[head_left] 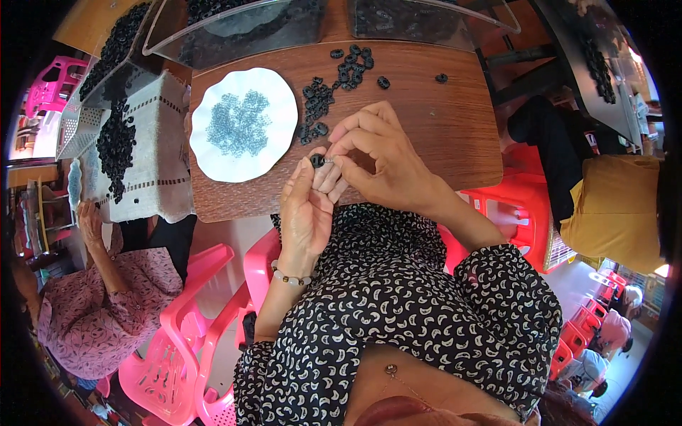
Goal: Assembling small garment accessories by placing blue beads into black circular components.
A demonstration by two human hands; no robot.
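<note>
Above the front edge of the wooden table (426,149), my left hand (310,209) is closed, its thumb and fingers pinching a small black ring-shaped part (317,161). My right hand (389,157) meets it from the right, thumb and forefinger pressed together. Between those fingertips and the black part shows a tiny silvery piece (329,160), too small to name. Close by on the left sits a white scalloped plate (207,160) bearing a spread of tiny silvery pieces (240,124). Loose black parts (351,69) lie beyond my hands.
Clear plastic bins (256,35) with black parts line the table's far edge. On the left, a cloth-covered surface (167,128) carries a heap of black parts (116,145), with another person's hand (90,221) beside it. Pink chairs (177,355) and a red stool (515,213) stand around.
</note>
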